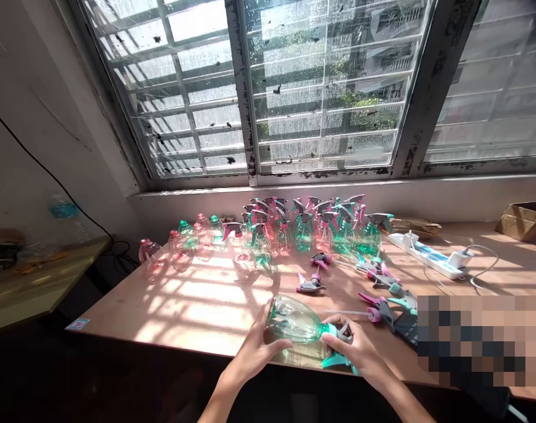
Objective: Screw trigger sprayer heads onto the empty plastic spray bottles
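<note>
A clear green spray bottle (295,320) lies on its side above the table's front edge, its neck toward the right. My left hand (261,341) is wrapped round its base end. At the neck, my right hand (349,343) grips the teal collar of the trigger sprayer (337,359), whose teal lever hangs downward. Beyond the bottle lie loose grey and pink spray heads (311,284). More loose spray heads (382,311) are to the right of my right hand, one with its thin tube pointing left.
Several assembled spray bottles (303,232) stand in a group by the window wall. Bottles without heads (180,249) stand at the back left. A white power strip (426,255) with plugs and cables lies at the right, near a cardboard box (521,220).
</note>
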Action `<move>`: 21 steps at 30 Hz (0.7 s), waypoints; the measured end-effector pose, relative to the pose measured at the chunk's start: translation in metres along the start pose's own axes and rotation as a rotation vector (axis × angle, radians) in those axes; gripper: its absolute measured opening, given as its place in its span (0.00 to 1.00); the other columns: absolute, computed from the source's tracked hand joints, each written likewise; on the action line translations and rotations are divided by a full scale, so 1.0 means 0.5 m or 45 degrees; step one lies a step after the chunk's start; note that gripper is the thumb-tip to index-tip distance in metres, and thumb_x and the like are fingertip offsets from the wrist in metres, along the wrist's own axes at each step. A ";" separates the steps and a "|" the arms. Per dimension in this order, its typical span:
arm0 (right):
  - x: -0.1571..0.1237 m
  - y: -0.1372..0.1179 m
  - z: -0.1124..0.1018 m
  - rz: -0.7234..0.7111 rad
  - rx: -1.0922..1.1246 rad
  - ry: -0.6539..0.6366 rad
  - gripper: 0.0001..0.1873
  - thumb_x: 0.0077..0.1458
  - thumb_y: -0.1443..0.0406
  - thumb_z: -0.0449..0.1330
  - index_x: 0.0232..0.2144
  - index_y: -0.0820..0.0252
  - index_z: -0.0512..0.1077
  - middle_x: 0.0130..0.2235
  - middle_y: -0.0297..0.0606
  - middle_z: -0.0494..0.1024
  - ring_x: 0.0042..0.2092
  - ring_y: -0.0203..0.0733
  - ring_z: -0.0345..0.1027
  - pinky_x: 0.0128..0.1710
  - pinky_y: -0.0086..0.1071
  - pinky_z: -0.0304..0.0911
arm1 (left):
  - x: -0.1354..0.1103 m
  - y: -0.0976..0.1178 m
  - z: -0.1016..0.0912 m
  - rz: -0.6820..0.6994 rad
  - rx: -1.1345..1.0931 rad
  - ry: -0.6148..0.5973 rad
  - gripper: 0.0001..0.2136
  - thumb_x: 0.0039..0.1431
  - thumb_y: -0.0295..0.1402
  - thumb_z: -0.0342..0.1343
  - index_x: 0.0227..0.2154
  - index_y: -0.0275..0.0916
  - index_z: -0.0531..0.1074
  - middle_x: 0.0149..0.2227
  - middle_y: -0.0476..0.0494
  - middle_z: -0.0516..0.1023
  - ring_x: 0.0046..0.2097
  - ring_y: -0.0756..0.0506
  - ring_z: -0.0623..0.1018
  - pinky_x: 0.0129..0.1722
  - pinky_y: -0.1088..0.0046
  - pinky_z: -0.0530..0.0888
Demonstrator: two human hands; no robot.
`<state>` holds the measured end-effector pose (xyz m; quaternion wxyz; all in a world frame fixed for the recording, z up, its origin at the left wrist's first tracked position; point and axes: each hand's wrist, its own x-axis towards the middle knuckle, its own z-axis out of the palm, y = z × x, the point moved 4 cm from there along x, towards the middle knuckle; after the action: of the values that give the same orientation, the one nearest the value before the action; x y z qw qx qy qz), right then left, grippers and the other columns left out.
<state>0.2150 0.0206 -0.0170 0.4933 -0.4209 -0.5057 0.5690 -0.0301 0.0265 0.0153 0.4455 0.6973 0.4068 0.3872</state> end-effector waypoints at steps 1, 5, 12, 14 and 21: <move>0.000 -0.001 0.001 -0.005 0.002 -0.005 0.19 0.51 0.53 0.73 0.37 0.60 0.75 0.25 0.32 0.78 0.26 0.41 0.73 0.28 0.33 0.71 | 0.000 0.001 0.000 0.018 0.012 0.006 0.43 0.61 0.38 0.65 0.72 0.52 0.45 0.73 0.39 0.55 0.71 0.31 0.59 0.67 0.49 0.64; 0.004 -0.001 0.000 -0.014 0.032 -0.045 0.21 0.52 0.51 0.71 0.37 0.60 0.74 0.26 0.34 0.78 0.27 0.41 0.73 0.28 0.35 0.74 | -0.006 0.005 0.002 0.080 0.101 -0.004 0.40 0.64 0.37 0.63 0.72 0.55 0.45 0.72 0.43 0.56 0.71 0.33 0.59 0.69 0.51 0.61; 0.007 0.017 -0.007 -0.015 0.032 -0.044 0.22 0.53 0.50 0.70 0.38 0.60 0.73 0.26 0.32 0.76 0.27 0.41 0.72 0.28 0.34 0.72 | -0.016 -0.008 0.009 0.082 0.326 0.042 0.44 0.62 0.44 0.64 0.72 0.55 0.41 0.74 0.42 0.51 0.74 0.30 0.49 0.70 0.43 0.53; 0.006 0.018 -0.008 -0.026 0.023 -0.033 0.21 0.52 0.51 0.71 0.36 0.60 0.73 0.25 0.31 0.76 0.27 0.39 0.72 0.29 0.33 0.71 | -0.013 -0.009 0.007 0.048 0.339 0.060 0.43 0.60 0.47 0.65 0.72 0.53 0.47 0.73 0.39 0.55 0.73 0.29 0.53 0.70 0.44 0.56; 0.008 0.011 -0.010 -0.025 0.041 -0.014 0.21 0.55 0.49 0.68 0.40 0.59 0.73 0.26 0.33 0.79 0.27 0.41 0.74 0.28 0.33 0.71 | -0.009 -0.003 0.006 0.075 0.298 0.027 0.43 0.64 0.39 0.63 0.73 0.54 0.39 0.68 0.39 0.64 0.67 0.33 0.66 0.69 0.49 0.60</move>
<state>0.2184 0.0253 -0.0230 0.5027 -0.4048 -0.5034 0.5744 -0.0294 0.0218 0.0124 0.3451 0.7519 0.4333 0.3574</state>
